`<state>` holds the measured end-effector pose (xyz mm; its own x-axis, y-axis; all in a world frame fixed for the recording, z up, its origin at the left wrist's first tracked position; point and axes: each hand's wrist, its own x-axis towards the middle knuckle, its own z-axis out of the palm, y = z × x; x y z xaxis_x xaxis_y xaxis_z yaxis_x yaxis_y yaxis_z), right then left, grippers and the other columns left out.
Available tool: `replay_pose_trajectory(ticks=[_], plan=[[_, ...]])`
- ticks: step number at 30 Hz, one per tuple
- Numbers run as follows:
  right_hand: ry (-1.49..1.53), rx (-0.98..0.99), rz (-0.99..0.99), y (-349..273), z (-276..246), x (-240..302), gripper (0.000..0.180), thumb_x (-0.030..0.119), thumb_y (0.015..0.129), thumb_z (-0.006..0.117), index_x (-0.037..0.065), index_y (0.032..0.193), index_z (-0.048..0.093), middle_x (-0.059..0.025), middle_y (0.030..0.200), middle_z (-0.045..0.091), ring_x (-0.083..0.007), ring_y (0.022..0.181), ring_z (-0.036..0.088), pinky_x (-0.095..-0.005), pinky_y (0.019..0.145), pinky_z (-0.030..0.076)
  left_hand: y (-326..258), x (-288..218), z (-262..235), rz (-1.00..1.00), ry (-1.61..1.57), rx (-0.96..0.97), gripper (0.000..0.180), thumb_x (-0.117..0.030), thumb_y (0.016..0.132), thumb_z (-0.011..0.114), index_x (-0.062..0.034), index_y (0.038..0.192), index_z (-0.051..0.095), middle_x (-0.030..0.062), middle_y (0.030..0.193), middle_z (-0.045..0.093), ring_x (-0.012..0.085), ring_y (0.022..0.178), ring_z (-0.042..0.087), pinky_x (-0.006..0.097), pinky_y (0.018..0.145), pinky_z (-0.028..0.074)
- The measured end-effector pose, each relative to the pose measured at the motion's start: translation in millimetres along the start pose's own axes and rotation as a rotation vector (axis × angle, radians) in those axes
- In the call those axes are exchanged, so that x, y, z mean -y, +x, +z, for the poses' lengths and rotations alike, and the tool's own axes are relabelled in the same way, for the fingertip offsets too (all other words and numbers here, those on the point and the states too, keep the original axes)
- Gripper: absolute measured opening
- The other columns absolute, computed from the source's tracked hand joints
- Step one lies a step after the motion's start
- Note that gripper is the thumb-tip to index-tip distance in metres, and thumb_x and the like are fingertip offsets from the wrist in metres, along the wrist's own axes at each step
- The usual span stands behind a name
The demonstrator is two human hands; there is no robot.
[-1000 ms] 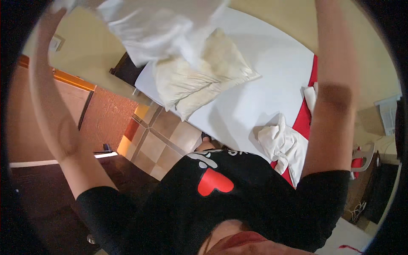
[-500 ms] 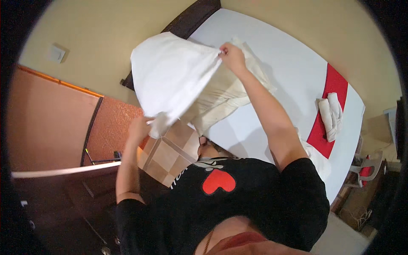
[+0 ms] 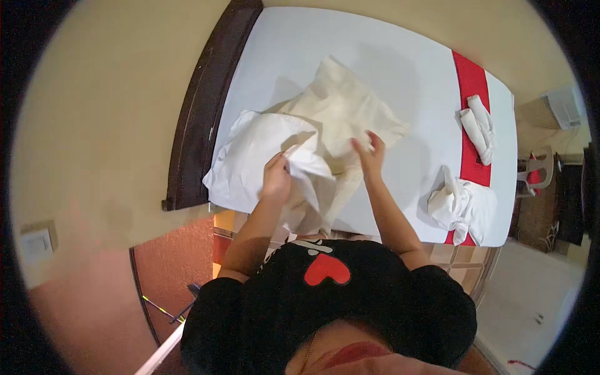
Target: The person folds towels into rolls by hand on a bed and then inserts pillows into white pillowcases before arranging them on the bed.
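Observation:
A white pillowcase point(image 3: 240, 159) lies crumpled on the near left part of the bed, its mouth gaping to the right. My left hand point(image 3: 277, 178) is closed on the edge of that mouth. Beside the case, partly covered by it, a cream pillow point(image 3: 340, 94) rests on the white sheet. Over the pillow's right side is my right hand point(image 3: 371, 156), thumb and fingers apart, with nothing held. Whether its fingertips touch the pillow I cannot tell.
The bed point(image 3: 415, 81) has a dark headboard point(image 3: 203, 106) at left and a red runner point(image 3: 472, 75) at right. On the runner lie rolled white towels point(image 3: 478, 131) and a bunched white cloth point(image 3: 465, 206). A plastic chair point(image 3: 540, 172) stands past the bed's right end.
The pillowcase, held up between both hands before, has come down onto the bed beside the pillow. My right hand has let go of it. My view has shifted toward the bed.

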<state>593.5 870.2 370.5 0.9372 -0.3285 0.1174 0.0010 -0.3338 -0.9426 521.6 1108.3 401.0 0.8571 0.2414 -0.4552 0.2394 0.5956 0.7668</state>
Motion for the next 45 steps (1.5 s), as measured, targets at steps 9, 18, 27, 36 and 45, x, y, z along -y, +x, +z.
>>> replay_pose_trajectory(ticks=[9,18,27,36,45], plan=[[1.033,0.224,1.007,19.8,92.5,6.0,0.046,0.039,0.076,0.068,0.003,0.104,0.06,-0.0104,0.103,0.06,-0.0233,0.096,0.056,-0.0385,0.085,0.044,-56.6,-187.6,-122.6,0.69,0.713,-0.447,0.017,0.004,0.075,0.052,0.0002,0.088,0.062,0.003,0.077,0.06,0.0079,0.067,0.054,0.021,0.062,0.043],[0.771,0.304,0.174,52.7,-4.3,216.1,0.067,0.011,0.06,0.081,-0.004,0.117,0.049,-0.0146,0.115,0.056,-0.0256,0.103,0.054,-0.0357,0.087,0.044,-97.3,-243.2,-116.3,0.565,0.822,-0.421,0.015,-0.002,0.073,0.06,0.0034,0.086,0.066,0.0045,0.078,0.064,0.0097,0.072,0.058,0.022,0.066,0.045],[0.603,0.108,0.148,51.6,-100.7,145.8,0.065,0.015,0.06,0.081,-0.001,0.116,0.051,-0.0124,0.113,0.057,-0.0234,0.099,0.057,-0.0354,0.087,0.045,26.4,-159.7,-147.9,0.919,1.491,-0.132,0.03,-0.022,0.075,0.066,0.0011,0.095,0.064,0.0104,0.085,0.065,0.0186,0.073,0.062,0.031,0.063,0.048],[0.26,0.672,-0.08,-47.6,-64.9,97.7,0.06,0.016,0.06,0.08,-0.001,0.111,0.054,-0.0112,0.11,0.06,-0.0217,0.096,0.058,-0.0343,0.086,0.045,10.2,-213.2,-86.3,-0.113,0.567,-0.108,0.043,-0.034,0.089,0.052,0.0054,0.106,0.057,0.0153,0.099,0.063,0.0219,0.087,0.062,0.035,0.077,0.049],[0.11,1.092,-0.159,-62.0,-2.4,92.4,0.035,0.016,0.062,0.073,0.003,0.093,0.063,-0.0135,0.09,0.066,-0.0201,0.085,0.063,-0.0301,0.078,0.047,-48.9,-254.4,-35.8,0.133,0.43,0.05,0.042,-0.038,0.09,0.051,0.0018,0.103,0.06,0.0082,0.094,0.064,0.0164,0.082,0.061,0.031,0.073,0.049]])
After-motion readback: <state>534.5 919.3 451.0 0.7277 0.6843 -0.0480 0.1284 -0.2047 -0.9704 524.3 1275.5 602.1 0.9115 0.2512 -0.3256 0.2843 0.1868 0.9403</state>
